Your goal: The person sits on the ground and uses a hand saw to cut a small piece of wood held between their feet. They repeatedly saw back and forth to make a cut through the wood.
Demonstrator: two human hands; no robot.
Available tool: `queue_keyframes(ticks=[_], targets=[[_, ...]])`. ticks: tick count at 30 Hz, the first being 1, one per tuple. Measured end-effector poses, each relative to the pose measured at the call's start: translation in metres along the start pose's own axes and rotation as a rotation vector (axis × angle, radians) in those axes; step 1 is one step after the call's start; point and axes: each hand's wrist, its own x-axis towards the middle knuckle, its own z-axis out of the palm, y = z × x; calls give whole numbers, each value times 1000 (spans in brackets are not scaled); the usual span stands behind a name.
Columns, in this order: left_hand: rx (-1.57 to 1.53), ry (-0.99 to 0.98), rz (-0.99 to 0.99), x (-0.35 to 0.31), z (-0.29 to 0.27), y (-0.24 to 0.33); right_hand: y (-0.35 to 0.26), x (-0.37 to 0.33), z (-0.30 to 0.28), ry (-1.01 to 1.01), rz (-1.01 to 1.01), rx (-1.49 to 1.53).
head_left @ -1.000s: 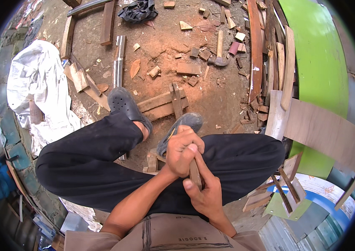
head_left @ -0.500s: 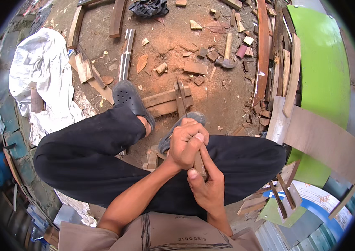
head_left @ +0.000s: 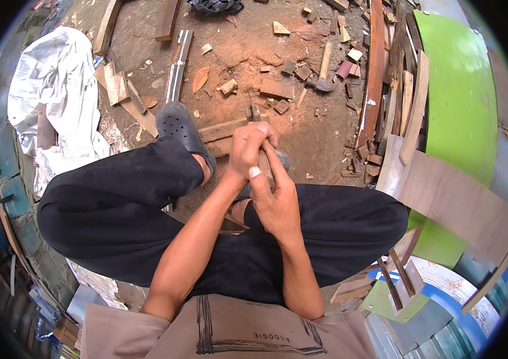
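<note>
My left hand (head_left: 248,149) is closed round a long, narrow brown wooden piece (head_left: 265,169), its fist near the far part of it. Just behind it, my right hand (head_left: 278,203) wraps the near end, with the thumb along the top and the fingers reaching up to the left hand. The piece's far end pokes out past the left fist, beside a dark thin strip; I cannot make out whether this is a blade. Beneath that end, a wooden plank (head_left: 221,130) lies across the ground by my grey clog (head_left: 179,127). My other clog is mostly hidden by the hands.
Reddish sawdust (head_left: 242,75) covers the ground ahead. A hammer (head_left: 324,69) lies among wood offcuts (head_left: 278,89). Long boards (head_left: 372,78) and a green panel (head_left: 460,90) stand along the right. On the left is a white cloth (head_left: 56,78), near a metal bar (head_left: 178,66).
Both hands have pushed forward and a little left along with the wooden piece, my forearms stretching out further. The grip stays closed. The whole view has shifted slightly.
</note>
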Motion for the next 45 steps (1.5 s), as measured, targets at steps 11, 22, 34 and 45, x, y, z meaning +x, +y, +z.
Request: queue_keyframes(ticks=[11,22,34,45], targets=[[109,-95,235,-56,37,32,-22,-75,-35,-31,108,-52],[63,2,102,-2,8,-16,9,4,-10,21,50,-130],[106,66,134,33,-2,-37,19,47,-1,114,-222,-229],[100,-118,293,-79,36,38,-31,-102,-33,-42,72,-140]])
